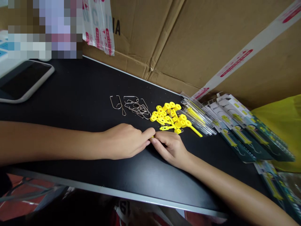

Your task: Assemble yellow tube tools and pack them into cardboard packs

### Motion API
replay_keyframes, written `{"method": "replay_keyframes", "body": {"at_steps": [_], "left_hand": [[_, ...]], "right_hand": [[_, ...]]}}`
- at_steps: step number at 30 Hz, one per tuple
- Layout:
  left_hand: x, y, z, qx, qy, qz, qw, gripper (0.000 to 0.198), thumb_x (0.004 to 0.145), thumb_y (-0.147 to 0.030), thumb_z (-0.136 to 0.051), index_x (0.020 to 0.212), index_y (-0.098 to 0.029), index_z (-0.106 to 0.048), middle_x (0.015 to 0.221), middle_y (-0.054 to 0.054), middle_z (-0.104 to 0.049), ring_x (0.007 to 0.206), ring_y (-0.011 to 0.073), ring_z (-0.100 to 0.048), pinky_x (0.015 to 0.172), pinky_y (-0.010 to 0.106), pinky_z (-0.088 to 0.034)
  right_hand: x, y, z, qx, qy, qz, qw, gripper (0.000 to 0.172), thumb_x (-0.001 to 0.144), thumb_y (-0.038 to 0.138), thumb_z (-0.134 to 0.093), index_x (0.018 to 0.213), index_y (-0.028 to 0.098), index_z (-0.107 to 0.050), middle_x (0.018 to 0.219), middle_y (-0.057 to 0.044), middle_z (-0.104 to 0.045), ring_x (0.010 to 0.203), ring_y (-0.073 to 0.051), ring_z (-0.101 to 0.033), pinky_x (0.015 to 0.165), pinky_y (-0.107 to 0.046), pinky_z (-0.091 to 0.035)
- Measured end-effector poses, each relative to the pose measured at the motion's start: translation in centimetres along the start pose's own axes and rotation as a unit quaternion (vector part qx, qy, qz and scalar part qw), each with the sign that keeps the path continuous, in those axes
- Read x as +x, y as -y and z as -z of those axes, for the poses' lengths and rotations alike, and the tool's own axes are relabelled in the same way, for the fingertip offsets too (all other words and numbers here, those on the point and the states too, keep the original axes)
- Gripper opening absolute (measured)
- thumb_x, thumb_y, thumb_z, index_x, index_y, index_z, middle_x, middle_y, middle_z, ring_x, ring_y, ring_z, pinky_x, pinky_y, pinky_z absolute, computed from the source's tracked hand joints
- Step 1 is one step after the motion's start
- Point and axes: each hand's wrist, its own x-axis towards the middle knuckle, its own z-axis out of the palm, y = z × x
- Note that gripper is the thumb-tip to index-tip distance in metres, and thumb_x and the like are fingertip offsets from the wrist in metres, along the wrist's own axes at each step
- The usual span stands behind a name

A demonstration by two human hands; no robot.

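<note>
My left hand [127, 141] and my right hand [172, 146] meet over the black table, fingertips pinched together. A bit of a small yellow plastic piece [152, 137] peeks out between them; the fingers hide the rest of it. Just beyond my right hand lies a pile of yellow plastic parts [168, 114], with ring-shaped ends and a few thin stems, and small metal springs among them. Left of that pile are several bent wire hooks [138, 108], partly tangled. Clear plastic tubes [199, 117] lie to the right of the yellow parts, some with yellow pieces inside.
Stacks of printed cards or packs [242, 125] stand along the right side beside a yellow bag [279, 116]. Large taped cartons [141, 34] rise behind the table's back edge. A phone [25, 80] lies at the left. The table's front edge [113, 191] runs below my forearms.
</note>
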Motion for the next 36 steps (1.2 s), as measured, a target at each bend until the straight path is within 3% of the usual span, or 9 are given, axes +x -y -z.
{"method": "replay_keyframes", "body": {"at_steps": [4,16,24,31,36], "left_hand": [[-0.06,0.02,0.29,-0.014,0.005,-0.005,1.0,0.014,0.095,-0.026,-0.033,0.095,-0.02,-0.046,0.063,-0.001,-0.064,0.053,0.0188,-0.064,0.044,0.025,-0.033],[-0.54,-0.73,0.28,-0.071,-0.001,0.01,0.997,0.016,0.094,-0.022,-0.037,0.083,-0.02,-0.047,0.066,0.0,-0.065,0.055,0.0196,-0.064,0.046,0.027,-0.037],[-0.33,-0.38,0.14,-0.089,-0.019,0.034,0.995,0.014,0.094,-0.022,-0.039,0.082,-0.02,-0.046,0.061,-0.001,-0.06,0.05,0.0192,-0.061,0.044,0.026,-0.031],[-0.17,0.16,0.2,-0.208,-0.033,0.049,0.976,0.019,0.097,-0.026,-0.036,0.081,-0.02,-0.044,0.064,-0.003,-0.055,0.055,0.0134,-0.056,0.052,0.024,-0.034],[-0.1,-0.01,0.46,-0.233,-0.03,0.057,0.97,0.02,0.097,-0.026,-0.036,0.078,-0.02,-0.041,0.061,-0.004,-0.048,0.052,0.0119,-0.05,0.052,0.024,-0.031]], "right_hand": [[-0.16,-0.01,0.09,-0.006,0.01,0.001,1.0,0.03,0.096,0.02,-0.041,0.065,0.019,-0.044,0.057,0.002,-0.041,0.051,-0.01,-0.041,0.052,-0.023,-0.033],[-0.32,0.0,-0.19,-0.098,0.003,0.079,0.992,0.03,0.095,0.019,-0.04,0.065,0.021,-0.042,0.055,0.001,-0.043,0.052,-0.013,-0.04,0.052,-0.027,-0.029],[-0.14,-0.17,-0.08,-0.078,0.006,0.053,0.995,0.026,0.095,0.02,-0.035,0.068,0.022,-0.037,0.057,0.001,-0.043,0.051,-0.013,-0.038,0.051,-0.026,-0.03],[-0.11,-0.22,0.19,-0.027,-0.027,-0.005,0.999,0.027,0.095,0.019,-0.039,0.069,0.021,-0.036,0.057,0.004,-0.037,0.048,-0.01,-0.036,0.049,-0.023,-0.029],[-0.16,-0.23,0.3,0.004,-0.03,-0.028,0.999,0.027,0.097,0.023,-0.037,0.07,0.02,-0.04,0.058,0.004,-0.04,0.048,-0.009,-0.039,0.05,-0.022,-0.031]]}}
